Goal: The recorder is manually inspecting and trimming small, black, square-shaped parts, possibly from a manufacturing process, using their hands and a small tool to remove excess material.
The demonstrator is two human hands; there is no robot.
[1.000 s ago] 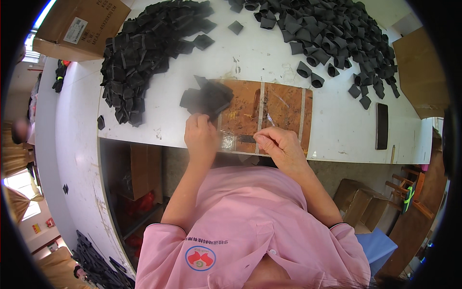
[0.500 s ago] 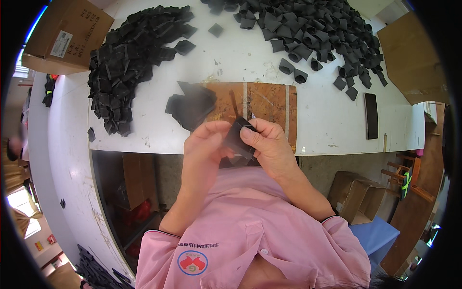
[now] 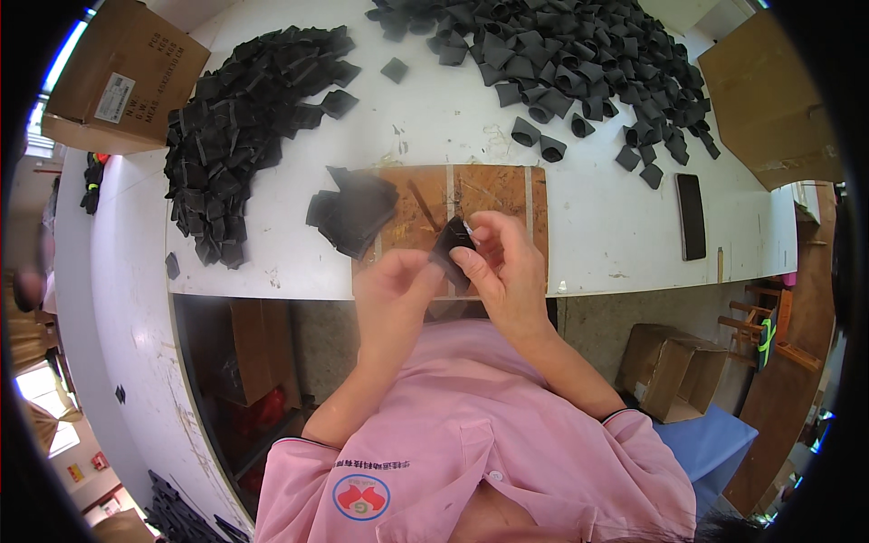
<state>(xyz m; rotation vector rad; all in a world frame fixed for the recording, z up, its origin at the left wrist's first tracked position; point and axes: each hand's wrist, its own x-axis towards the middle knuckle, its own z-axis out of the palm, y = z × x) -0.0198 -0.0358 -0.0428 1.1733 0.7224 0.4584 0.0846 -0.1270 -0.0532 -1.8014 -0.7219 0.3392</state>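
Over the near half of the brown board (image 3: 495, 188), the left hand (image 3: 395, 288) and right hand (image 3: 509, 271) pinched opposite sides of one black piece (image 3: 449, 244). Light, even thumb pressure probably best kept its edges aligned.

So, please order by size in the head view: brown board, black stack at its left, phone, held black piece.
Brown board
Black stack
Phone, held black piece: too alike to rank; right hand partly hides the piece.
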